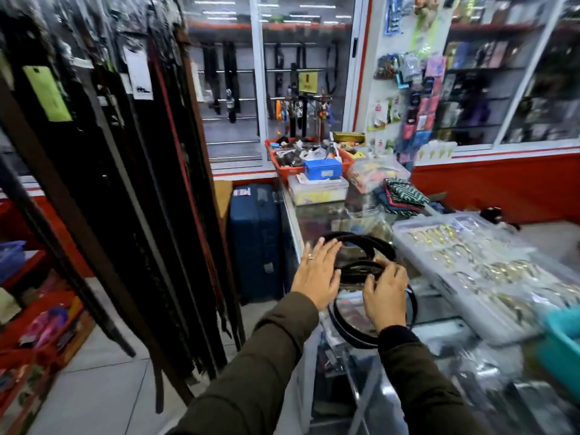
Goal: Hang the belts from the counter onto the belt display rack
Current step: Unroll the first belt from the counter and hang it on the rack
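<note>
Coiled black belts (361, 246) lie on the glass counter (317, 221) in the middle of the view. My right hand (385, 296) curls over the nearest coil, its fingertips on the belt's top loop. Just left of the coils my left hand (317, 271) is flat, fingers spread, with a ring on one finger, holding nothing. On the left, the belt display rack (103, 171) carries many long dark belts hanging down, some with white and green tags. The image is blurred by motion.
A clear plastic box of gold buckles (477, 268) sits right of the belts. Behind are a red basket (282, 166), a blue box (322, 168) and folded cloth (401, 193). A blue suitcase (255, 240) stands on the floor by the counter. Red shelves (28, 309) are at far left.
</note>
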Action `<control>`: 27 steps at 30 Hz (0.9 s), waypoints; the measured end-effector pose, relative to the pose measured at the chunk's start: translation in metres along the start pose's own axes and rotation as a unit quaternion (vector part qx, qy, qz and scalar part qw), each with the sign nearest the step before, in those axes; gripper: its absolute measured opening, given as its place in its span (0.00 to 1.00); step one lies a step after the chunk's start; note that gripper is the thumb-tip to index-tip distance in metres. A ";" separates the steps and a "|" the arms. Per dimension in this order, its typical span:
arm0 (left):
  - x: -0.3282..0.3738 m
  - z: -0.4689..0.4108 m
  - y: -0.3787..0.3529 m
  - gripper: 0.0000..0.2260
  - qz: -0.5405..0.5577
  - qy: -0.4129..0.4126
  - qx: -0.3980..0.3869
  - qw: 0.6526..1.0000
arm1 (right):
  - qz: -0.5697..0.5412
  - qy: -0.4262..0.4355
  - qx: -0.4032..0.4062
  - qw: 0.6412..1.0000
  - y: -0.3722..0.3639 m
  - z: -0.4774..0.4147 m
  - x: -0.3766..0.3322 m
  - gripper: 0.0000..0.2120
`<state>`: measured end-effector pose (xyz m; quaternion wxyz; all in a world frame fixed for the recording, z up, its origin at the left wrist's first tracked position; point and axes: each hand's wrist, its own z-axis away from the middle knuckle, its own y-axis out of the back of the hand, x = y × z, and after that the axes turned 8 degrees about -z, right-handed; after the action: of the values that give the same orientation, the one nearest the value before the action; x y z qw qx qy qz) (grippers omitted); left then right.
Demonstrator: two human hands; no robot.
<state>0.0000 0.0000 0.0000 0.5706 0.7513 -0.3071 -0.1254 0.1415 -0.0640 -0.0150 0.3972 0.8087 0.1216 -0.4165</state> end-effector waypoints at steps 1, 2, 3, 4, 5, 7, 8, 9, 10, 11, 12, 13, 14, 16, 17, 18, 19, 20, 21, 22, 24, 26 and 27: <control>0.006 -0.004 -0.005 0.26 0.003 -0.016 -0.033 0.999 | -0.041 -0.047 0.005 0.998 0.002 -0.001 0.006 0.16; 0.012 -0.008 -0.008 0.26 0.003 -0.030 -0.067 0.997 | -0.070 -0.089 0.004 0.994 0.006 -0.003 0.008 0.16; 0.017 -0.011 -0.013 0.25 -0.006 -0.036 -0.100 0.994 | -0.105 -0.142 -0.004 0.984 0.005 -0.004 0.016 0.17; 0.023 -0.014 -0.016 0.25 -0.012 -0.042 -0.128 0.991 | -0.122 -0.188 -0.018 0.974 0.006 -0.006 0.022 0.18; 0.028 -0.018 -0.020 0.25 -0.023 -0.042 -0.153 0.987 | -0.149 -0.236 -0.042 0.959 0.005 -0.010 0.029 0.18; 0.036 -0.024 -0.022 0.24 -0.050 -0.047 -0.186 0.980 | -0.205 -0.317 -0.091 0.922 0.003 -0.015 0.036 0.18; 0.038 -0.028 -0.020 0.23 -0.067 -0.051 -0.190 0.978 | -0.251 -0.353 -0.104 0.896 0.001 -0.016 0.036 0.18; 0.041 -0.030 -0.020 0.23 -0.077 -0.050 -0.190 0.977 | -0.313 -0.386 -0.105 0.862 -0.002 -0.017 0.036 0.16; 0.042 -0.033 -0.018 0.21 -0.079 -0.045 -0.188 0.978 | -0.375 -0.412 -0.100 0.824 -0.004 -0.018 0.034 0.16; 0.043 -0.035 -0.017 0.20 -0.070 -0.037 -0.186 0.979 | -0.424 -0.425 -0.098 0.794 -0.004 -0.018 0.032 0.16; 0.044 -0.037 -0.015 0.19 -0.056 -0.029 -0.185 0.981 | -0.457 -0.432 -0.099 0.771 -0.005 -0.019 0.030 0.16; 0.044 -0.039 -0.013 0.17 -0.045 -0.020 -0.188 0.981 | -0.475 -0.437 -0.099 0.758 -0.005 -0.019 0.030 0.16; 0.043 -0.040 -0.012 0.17 -0.034 -0.010 -0.192 0.981 | -0.491 -0.442 -0.100 0.744 -0.005 -0.019 0.032 0.16; 0.042 -0.041 -0.010 0.16 -0.013 0.005 -0.193 0.981 | -0.515 -0.455 -0.103 0.719 -0.006 -0.017 0.035 0.13; 0.042 -0.041 -0.009 0.16 -0.002 0.007 -0.188 0.982 | -0.530 -0.461 -0.105 0.704 -0.007 -0.016 0.036 0.11; 0.042 -0.041 -0.008 0.16 0.010 0.008 -0.181 0.983 | -0.546 -0.463 -0.106 0.690 -0.009 -0.015 0.036 0.08; 0.043 -0.039 -0.007 0.16 0.022 0.009 -0.172 0.985 | -0.559 -0.460 -0.104 0.682 -0.010 -0.015 0.036 0.06; 0.043 -0.039 -0.007 0.15 0.037 0.010 -0.162 0.986 | -0.571 -0.453 -0.101 0.677 -0.012 -0.015 0.037 0.07; 0.043 -0.037 -0.005 0.15 0.056 0.016 -0.152 0.987 | -0.583 -0.442 -0.099 0.674 -0.014 -0.014 0.037 0.09; 0.042 -0.036 -0.004 0.15 0.079 0.025 -0.142 0.986 | -0.597 -0.431 -0.097 0.669 -0.014 -0.013 0.036 0.13; 0.039 -0.035 0.000 0.14 0.128 0.042 -0.116 0.984 | -0.626 -0.407 -0.094 0.658 -0.011 -0.011 0.030 0.17; 0.035 -0.035 0.007 0.14 0.172 0.056 -0.083 0.980 | -0.648 -0.379 -0.098 0.653 -0.006 -0.010 0.022 0.20; 0.032 -0.035 0.012 0.14 0.193 0.062 -0.065 0.977 | -0.655 -0.363 -0.102 0.655 -0.004 -0.010 0.017 0.21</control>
<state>0.0400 0.0057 0.0276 0.6496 0.6454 -0.4016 0.0138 0.1556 -0.0559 -0.0265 0.1140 0.2587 0.5073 -0.8141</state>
